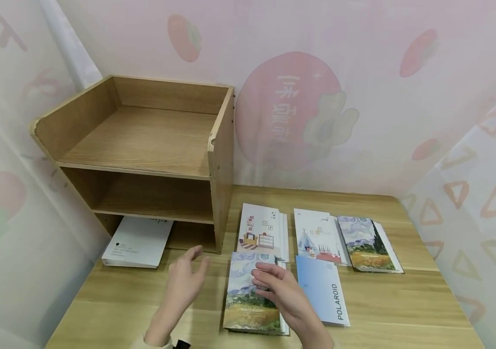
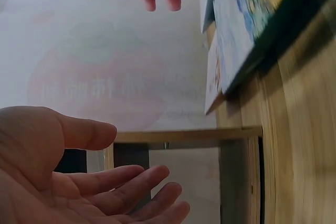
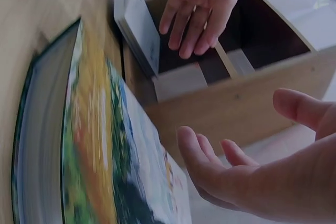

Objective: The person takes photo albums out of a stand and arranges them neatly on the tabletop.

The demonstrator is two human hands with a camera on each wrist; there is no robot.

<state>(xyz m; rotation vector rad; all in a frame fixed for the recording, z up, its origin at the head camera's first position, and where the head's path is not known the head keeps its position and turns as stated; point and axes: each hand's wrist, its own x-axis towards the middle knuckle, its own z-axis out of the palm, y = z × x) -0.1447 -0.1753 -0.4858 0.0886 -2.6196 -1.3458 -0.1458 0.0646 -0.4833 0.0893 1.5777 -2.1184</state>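
Note:
My left hand [image 1: 183,280] is held over the table in front of the wooden shelf, fingers loosely extended with nothing in them. My right hand [image 1: 286,296] hovers above a photo album [image 1: 245,310] with a painted landscape cover, overlapping its right side in the head view. In the right wrist view this thick album [image 3: 89,145] lies apart from the loosely bent fingers of the right hand [image 3: 252,179]. A white album [image 1: 136,245] lies in the shelf's lowest compartment, its front end sticking out, left of my left hand.
The wooden shelf [image 1: 222,194] stands at the table's left back, its upper levels bare. Right of it lie two white illustrated albums [image 1: 258,232] [image 1: 313,232], a blue POLAROID album [image 1: 319,291] and another landscape album [image 1: 365,242]. A printed curtain [image 1: 374,160] hangs behind the table [image 1: 387,300].

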